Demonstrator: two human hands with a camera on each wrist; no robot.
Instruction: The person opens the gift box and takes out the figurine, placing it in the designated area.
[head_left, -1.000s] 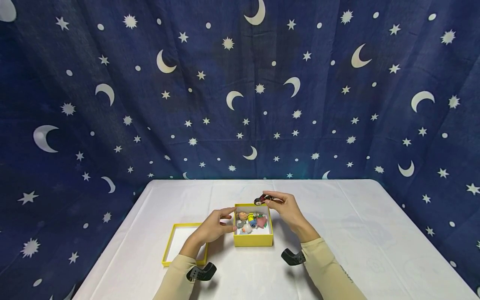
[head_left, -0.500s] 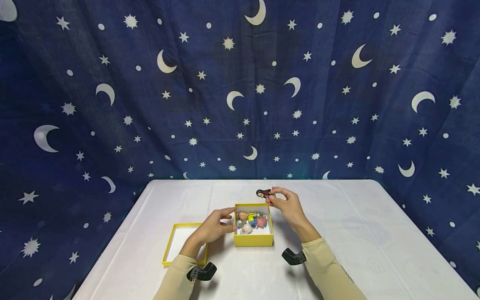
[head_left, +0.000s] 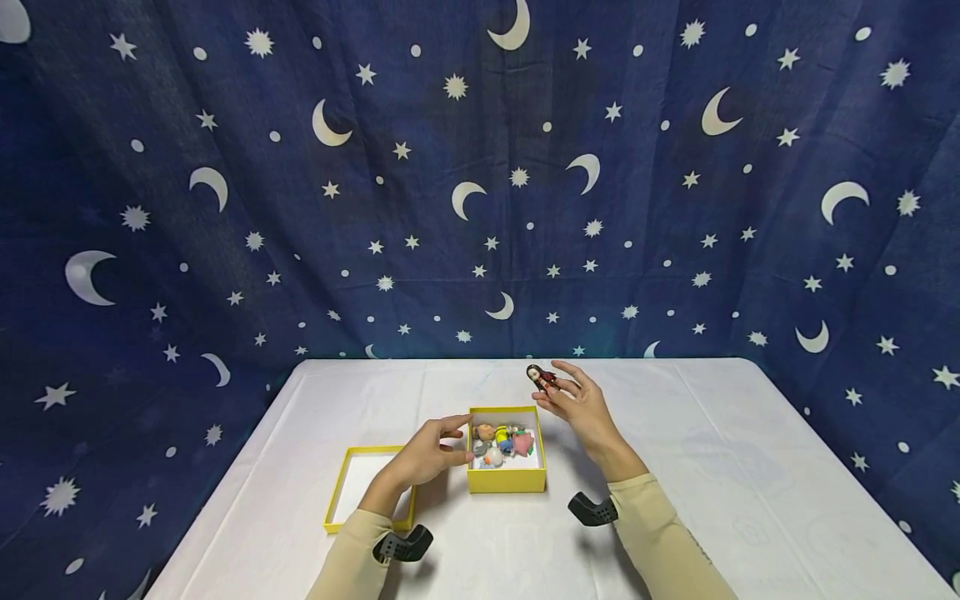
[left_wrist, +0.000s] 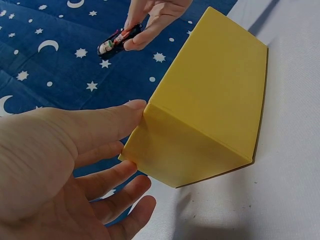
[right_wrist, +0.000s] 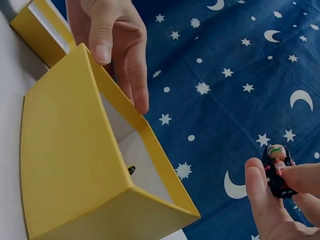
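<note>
My right hand [head_left: 587, 412] pinches a small figurine [head_left: 542, 379] with long dark hair and red-and-black clothes, raised just beyond the box's far right corner. In the right wrist view, the figurine [right_wrist: 276, 159] shows a pale face with a green bar across the mouth, held between thumb and fingers. A yellow box [head_left: 506, 481] stands uncovered on the table, with several toy figures [head_left: 504, 442] lying inside. My left hand [head_left: 426, 452] touches the box's left wall, thumb and fingers spread along it. In the left wrist view, the thumb [left_wrist: 132, 111] meets a top corner of the box [left_wrist: 210, 80].
A yellow-rimmed lid [head_left: 352, 492] lies with its white inside up, left of the box and partly behind the left forearm. White cloth covers the table [head_left: 712, 483]. A dark blue curtain [head_left: 420, 217] with moons and stars hangs behind and at both sides.
The right hand has lifted the figurine up and rightward, away from the box's far edge, and turned it from lying sideways to more upright. The left hand and box stay still.
</note>
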